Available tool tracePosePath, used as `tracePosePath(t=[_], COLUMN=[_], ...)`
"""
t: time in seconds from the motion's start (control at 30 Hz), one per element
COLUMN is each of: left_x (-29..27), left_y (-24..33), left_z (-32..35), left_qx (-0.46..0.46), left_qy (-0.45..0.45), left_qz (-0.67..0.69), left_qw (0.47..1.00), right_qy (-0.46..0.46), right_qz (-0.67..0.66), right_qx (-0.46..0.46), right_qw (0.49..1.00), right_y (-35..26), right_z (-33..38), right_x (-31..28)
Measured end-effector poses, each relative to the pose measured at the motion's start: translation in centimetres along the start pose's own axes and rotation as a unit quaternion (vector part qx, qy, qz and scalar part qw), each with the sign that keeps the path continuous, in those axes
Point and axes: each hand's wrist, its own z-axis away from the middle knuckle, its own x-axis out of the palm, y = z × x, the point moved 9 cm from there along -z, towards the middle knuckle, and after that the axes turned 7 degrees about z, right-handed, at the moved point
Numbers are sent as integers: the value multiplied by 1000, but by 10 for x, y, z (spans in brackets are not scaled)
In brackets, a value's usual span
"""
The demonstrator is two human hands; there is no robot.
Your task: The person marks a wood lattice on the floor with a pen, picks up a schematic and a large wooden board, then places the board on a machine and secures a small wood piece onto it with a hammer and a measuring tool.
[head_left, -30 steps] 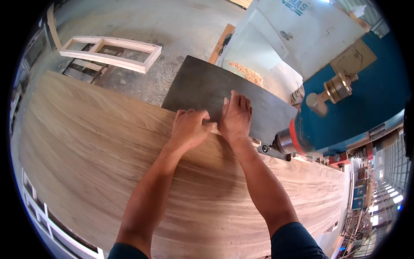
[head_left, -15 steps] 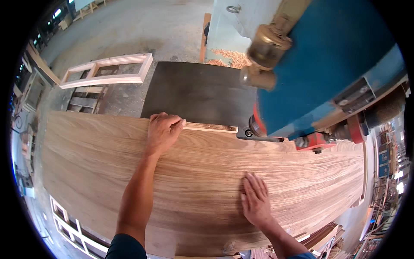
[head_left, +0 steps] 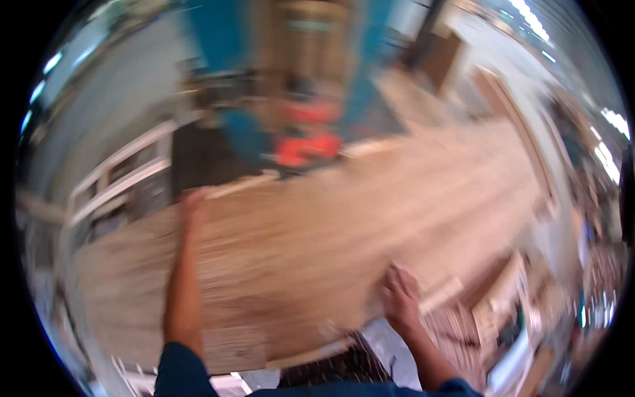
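A large wooden board (head_left: 284, 251) with wavy grain spreads across the view in front of me. At its far left edge is my left hand (head_left: 193, 200), beside the end of a thin pale wood strip (head_left: 241, 185); motion smears its fingers. My right hand (head_left: 401, 296) lies at the board's near edge on the right, fingers stretched out over the wood and holding nothing. Beyond the far edge stands a blue machine (head_left: 221, 36) with a red part (head_left: 307, 149) low over the board. Blur hides the detail where machine and board meet.
A dark flat machine table (head_left: 202, 155) lies behind the board, left of the red part. Pale wooden frames (head_left: 122, 175) sit at the far left. Stacked wood pieces (head_left: 456, 334) are at near right, and a long plank (head_left: 519, 129) stretches along the far right.
The view has swung right, so the machine now appears nearer the middle and the board looks tilted. My left hand stays at the far edge; my right is now at the near edge.
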Motion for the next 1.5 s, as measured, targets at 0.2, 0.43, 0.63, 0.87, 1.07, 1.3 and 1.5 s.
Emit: tracePosePath(t=[0.2, 0.43, 0.63, 0.87, 1.07, 1.3, 1.5], left_x=[-25, -4, 12, 104, 87, 68, 69], left_y=[-166, -63, 55, 137, 91, 156, 256], left_z=[0, -20, 2, 92, 138, 159, 160], left_qx=[-150, -136, -84, -77, -67, -250, -377], left_qy=[-83, -180, -121, -211, -299, -244, -266], left_qz=[-64, -56, -138, -187, -334, -191, -201], left_qw=[983, 973, 979, 956, 892, 917, 864], right_qy=[73, -107, 159, 274, 112, 335, 356], right_qz=[0, -53, -65, 103, 13, -763, -355], right_qx=[180, 444, 596, 656, 737, 449, 603], right_qw=[981, 888, 784, 696, 666, 322, 620], right_y=[60, 132, 218, 382, 467, 533, 536], right_z=[140, 403, 488, 511, 474, 494, 473], right_x=[-65, -12, -46, -163, -158, -128, -199])
